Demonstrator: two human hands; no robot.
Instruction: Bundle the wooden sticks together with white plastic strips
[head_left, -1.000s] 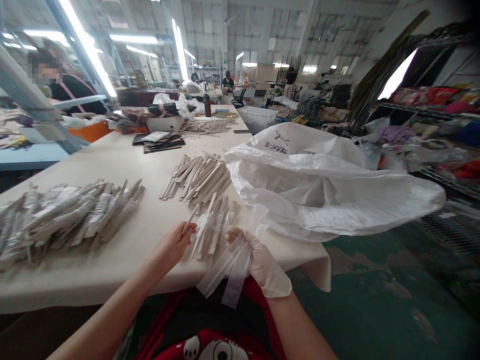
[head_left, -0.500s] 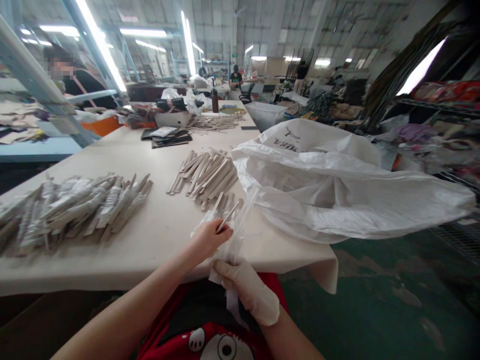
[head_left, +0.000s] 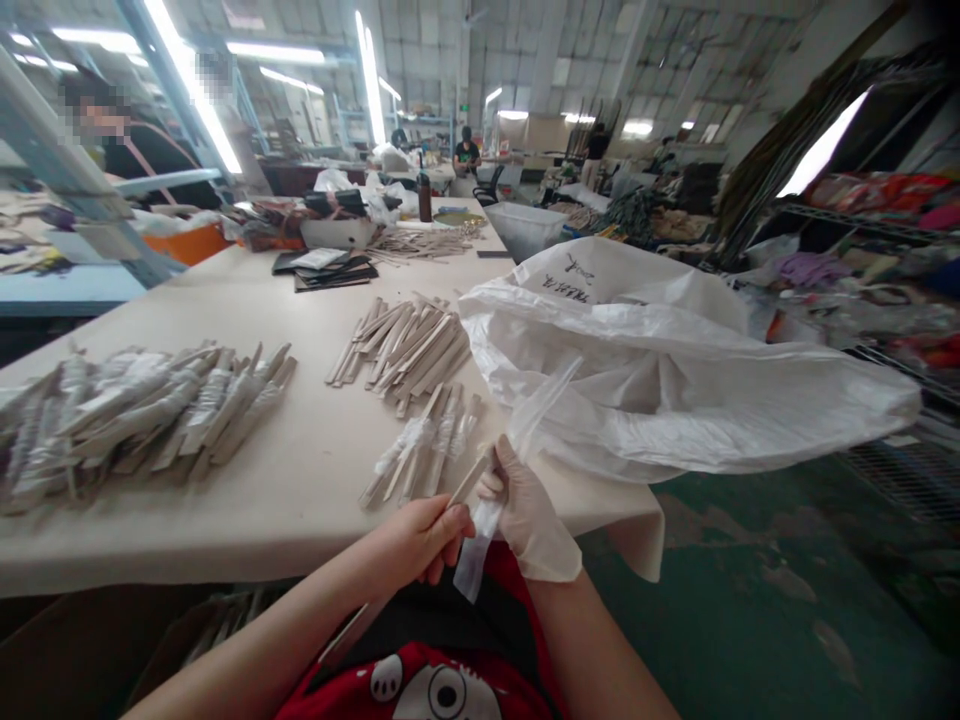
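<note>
Cream-covered tabletop (head_left: 322,480) nearest me, white sack (head_left: 675,420) spilling over its right edge. Wrapped bundles (head_left: 187,410) heaped at left; loose strips (head_left: 412,345) mid-table, smaller pile; nearer bundles (head_left: 427,445) just this side of those. Right hand (head_left: 534,515), gloved: fingers closed round clear plastic film (head_left: 470,568). Left hand (head_left: 431,540), bare: clamped on one flat strip (head_left: 466,485), above table's front edge, tip up at the glove. Can't tell if glove pinches strip too.

Lit from overhead by fluorescent tubes (head_left: 276,52), clipped to white. Bright, soft-shadowed across tabletop (head_left: 225,300); dim on green floor (head_left: 720,610). Stretched wide-angle at edges, dark in upper-right corner, soft in background.
</note>
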